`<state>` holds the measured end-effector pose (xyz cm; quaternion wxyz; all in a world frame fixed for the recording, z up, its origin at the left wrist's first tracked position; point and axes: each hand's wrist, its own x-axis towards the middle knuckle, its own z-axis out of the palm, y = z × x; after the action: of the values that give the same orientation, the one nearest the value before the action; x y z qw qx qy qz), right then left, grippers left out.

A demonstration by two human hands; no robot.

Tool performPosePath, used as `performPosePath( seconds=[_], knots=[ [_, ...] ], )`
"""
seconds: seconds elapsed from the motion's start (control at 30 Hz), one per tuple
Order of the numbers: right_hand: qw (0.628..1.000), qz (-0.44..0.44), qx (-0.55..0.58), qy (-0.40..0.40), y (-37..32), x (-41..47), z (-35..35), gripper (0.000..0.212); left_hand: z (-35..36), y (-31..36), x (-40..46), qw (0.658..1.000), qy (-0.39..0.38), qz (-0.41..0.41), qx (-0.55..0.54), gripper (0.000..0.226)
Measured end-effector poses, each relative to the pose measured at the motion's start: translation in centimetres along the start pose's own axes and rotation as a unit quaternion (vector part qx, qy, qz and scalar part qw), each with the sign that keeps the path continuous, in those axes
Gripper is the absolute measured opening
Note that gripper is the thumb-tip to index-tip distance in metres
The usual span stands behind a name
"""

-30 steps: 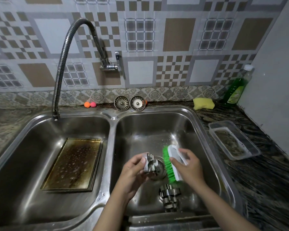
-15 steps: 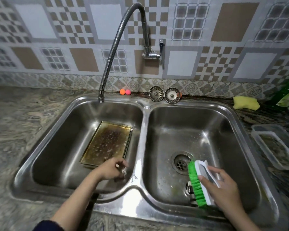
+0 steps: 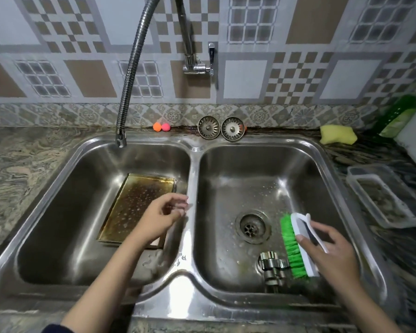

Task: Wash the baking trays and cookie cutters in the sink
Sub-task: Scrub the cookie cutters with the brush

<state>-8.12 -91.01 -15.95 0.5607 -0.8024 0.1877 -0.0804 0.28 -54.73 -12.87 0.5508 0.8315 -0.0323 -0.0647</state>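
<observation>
A stained golden baking tray (image 3: pixel 135 207) lies flat in the left basin of the steel double sink (image 3: pixel 190 296). My left hand (image 3: pixel 161 215) hovers over the tray's right edge beside the divider, blurred, fingers loosely spread, with nothing visible in it. In the right basin my right hand (image 3: pixel 329 251) grips a white scrub brush with green bristles (image 3: pixel 293 246). Metal cookie cutters (image 3: pixel 271 265) lie on the basin floor just left of the bristles, near the front wall.
A flexible faucet hose (image 3: pixel 130 68) arcs down over the left basin's back rim. Two sink strainers (image 3: pixel 208 127) lean against the backsplash. On the right counter sit a yellow sponge (image 3: pixel 338 134), a green soap bottle (image 3: pixel 399 116) and a clear plastic container (image 3: pixel 382 195). The right drain (image 3: pixel 252 225) is uncovered.
My left hand carried a cookie cutter from the right basin to the left one; it now hovers with fingers spread and no cutter visible. The right hand stayed in the right basin with the brush.
</observation>
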Motion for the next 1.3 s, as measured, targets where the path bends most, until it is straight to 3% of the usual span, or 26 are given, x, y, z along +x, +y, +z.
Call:
performPosePath(
  seconds=[0.07,0.17,0.33,0.47,0.57,0.7,0.8,1.0,1.17,1.3],
  knots=[
    [1.0,0.012,0.008,0.016,0.4,0.6,-0.5,0.045,3.0,3.0,0.4,0.999,-0.012,0.036,-0.037,0.032],
    [0.999,0.029,0.029,0.035,0.4,1.1,-1.0,0.045,9.5,5.5,0.9,0.991,-0.128,0.035,-0.032,0.029],
    [0.997,0.02,0.057,0.056,0.4,1.1,-1.4,0.043,19.4,3.1,2.8,0.925,-0.315,0.054,0.207,0.035],
    [0.997,0.026,0.057,0.047,0.8,0.4,-2.2,0.044,22.5,1.1,4.5,0.847,-0.383,0.027,0.367,0.026],
    [0.997,0.03,0.058,0.046,1.3,-0.1,-2.6,0.044,23.7,0.5,4.9,0.823,-0.397,0.036,0.405,0.027],
    [0.997,0.037,0.048,0.056,1.7,-0.4,-3.0,0.04,24.1,-0.9,5.1,0.834,-0.388,0.027,0.392,0.033],
    [0.996,0.051,0.049,0.054,1.6,-0.2,-3.3,0.042,23.9,-0.6,5.0,0.879,-0.367,-0.01,0.304,0.007],
    [0.994,0.041,0.087,0.049,0.0,1.3,-4.7,0.041,22.3,1.2,4.4,0.956,-0.277,-0.089,0.049,0.033],
    [0.988,-0.047,0.073,0.127,-3.3,4.8,-8.2,0.044,20.9,3.0,3.5,0.962,-0.233,-0.101,-0.099,0.051],
    [0.97,-0.103,-0.071,0.209,-5.4,9.6,-12.4,0.047,20.4,4.2,2.6,0.961,-0.232,-0.077,-0.129,0.064]
  ],
)
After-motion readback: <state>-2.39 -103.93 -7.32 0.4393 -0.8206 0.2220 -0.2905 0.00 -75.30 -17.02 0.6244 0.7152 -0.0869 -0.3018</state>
